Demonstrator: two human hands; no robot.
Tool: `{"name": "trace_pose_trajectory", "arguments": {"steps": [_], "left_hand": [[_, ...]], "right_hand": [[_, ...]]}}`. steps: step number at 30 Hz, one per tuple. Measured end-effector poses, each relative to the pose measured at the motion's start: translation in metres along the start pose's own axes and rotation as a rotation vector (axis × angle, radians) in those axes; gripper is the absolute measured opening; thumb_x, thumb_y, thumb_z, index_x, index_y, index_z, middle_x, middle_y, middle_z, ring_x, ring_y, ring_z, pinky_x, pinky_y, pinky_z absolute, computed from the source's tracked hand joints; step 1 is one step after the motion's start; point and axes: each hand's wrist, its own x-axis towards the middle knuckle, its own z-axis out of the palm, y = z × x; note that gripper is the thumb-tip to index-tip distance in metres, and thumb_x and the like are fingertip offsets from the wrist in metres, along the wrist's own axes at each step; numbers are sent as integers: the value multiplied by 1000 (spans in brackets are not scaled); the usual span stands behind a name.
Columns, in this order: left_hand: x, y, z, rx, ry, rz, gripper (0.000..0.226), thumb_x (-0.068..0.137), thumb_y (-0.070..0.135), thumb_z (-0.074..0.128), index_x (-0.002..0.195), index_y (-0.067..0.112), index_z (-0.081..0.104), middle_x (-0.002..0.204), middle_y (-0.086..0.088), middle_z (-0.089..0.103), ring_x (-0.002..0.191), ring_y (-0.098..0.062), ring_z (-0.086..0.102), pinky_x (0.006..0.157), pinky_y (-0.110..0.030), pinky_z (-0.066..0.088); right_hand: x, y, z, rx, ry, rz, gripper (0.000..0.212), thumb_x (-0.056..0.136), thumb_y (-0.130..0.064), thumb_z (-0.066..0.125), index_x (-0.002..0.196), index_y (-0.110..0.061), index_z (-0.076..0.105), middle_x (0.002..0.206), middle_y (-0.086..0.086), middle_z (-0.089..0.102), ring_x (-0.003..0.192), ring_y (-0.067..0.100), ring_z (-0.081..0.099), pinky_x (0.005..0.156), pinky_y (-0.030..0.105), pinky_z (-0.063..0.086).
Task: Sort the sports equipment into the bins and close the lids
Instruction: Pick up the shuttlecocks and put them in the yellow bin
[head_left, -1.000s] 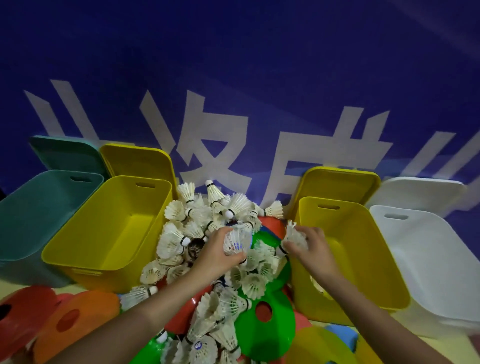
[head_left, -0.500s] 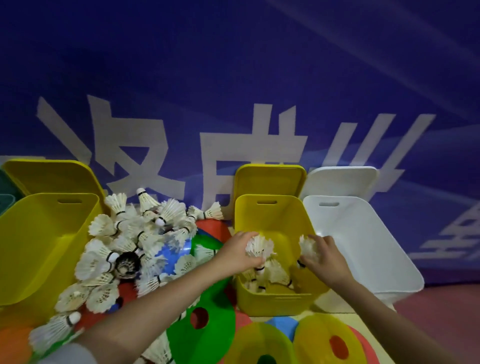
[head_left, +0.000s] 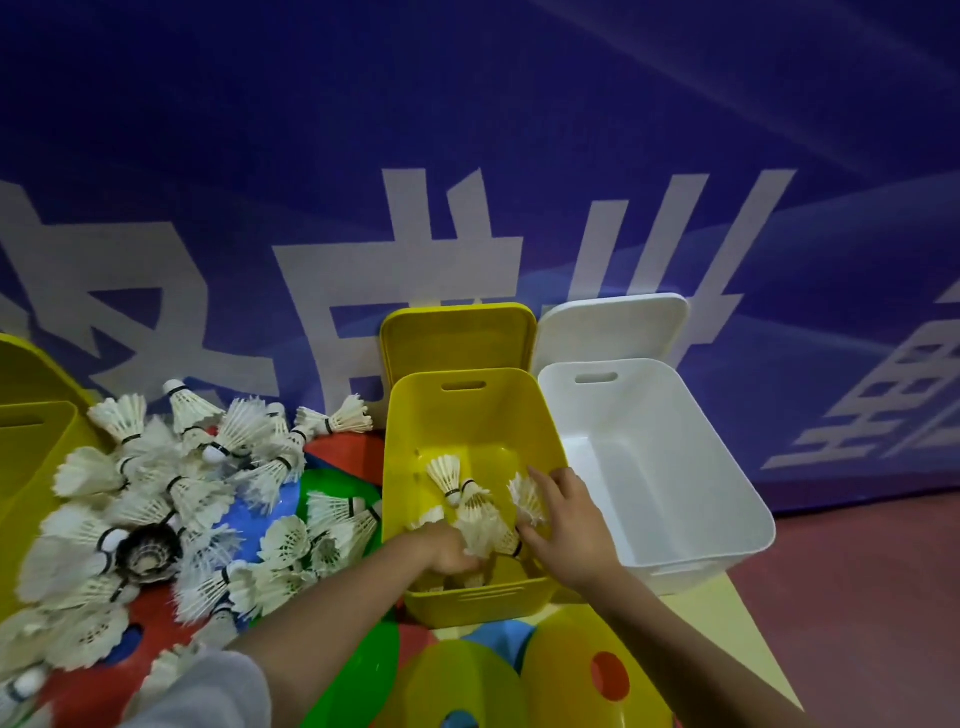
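Many loose shuttlecocks (head_left: 171, 514) — white bin (head_left: 737, 499) beside.

A deep blue wall banner (head_left: 467, 130) printed with large white characters (head_left: 431, 260) fills the rear of the scene, meeting a dull red floor (head_left: 857, 597) at right, beside a pale yellow mat (head_left: 727, 618), under dim lighting.

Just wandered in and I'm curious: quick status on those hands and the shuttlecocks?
Both hands in yellow bin. Left hand low among shuttlecocks; right hand open, touching one. Pile unsorted, lid up. Nothing blocking.
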Motion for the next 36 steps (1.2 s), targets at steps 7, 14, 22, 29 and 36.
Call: {"name": "trace_pose_trajectory", "arguments": {"steps": [7, 14, 22, 29, 36], "left_hand": [[-1, -4, -5, -140, 96, 42, 60, 88, 64, 40, 110, 12, 63, 113, -13, 59, 109, -27, 57, 88, -33, 45], [-20, -42, -48, -213, 894, 228, 32, 95, 21, 48, 125, 20, 60, 131, -4, 52, 124, -24, 43, 104, -37, 35], [-16, -72, -38, -644, 850, 45, 51, 102, 20, 34, 151, 21, 20, 135, -11, 47, 107, -23, 55, 85, -31, 44], [-11, -81, -30, -729, 898, 26, 49, 103, 26, 33, 150, 30, 22, 127, -6, 51, 97, -20, 57, 82, -42, 51], [-5, -78, -25, -841, 934, 44, 46, 103, 30, 32, 148, 34, 26, 134, 1, 45, 109, -10, 51, 87, -34, 49]], "right_hand": [[0, 2, 3, -91, -32, -44, 71, 81, -58, 40, 138, -16, 44, 111, 3, 49, 103, 21, 52, 80, 29, 47], [23, -12, -5, -322, -319, -49, 66, 92, -54, 44, 146, -20, 26, 126, 5, 44, 108, 26, 53, 77, 35, 47], [88, -14, 28, -248, -400, 166, 74, 93, -37, 52, 152, -23, 11, 143, 12, 32, 129, 31, 38, 97, 41, 43], [111, 5, 79, -8, -447, 412, 84, 85, -17, 65, 151, -15, 12, 141, 21, 33, 126, 36, 44, 100, 40, 42], [106, 9, 108, 272, -432, 529, 75, 79, -19, 73, 142, -3, 36, 135, 19, 48, 119, 33, 53, 94, 38, 48]]}}
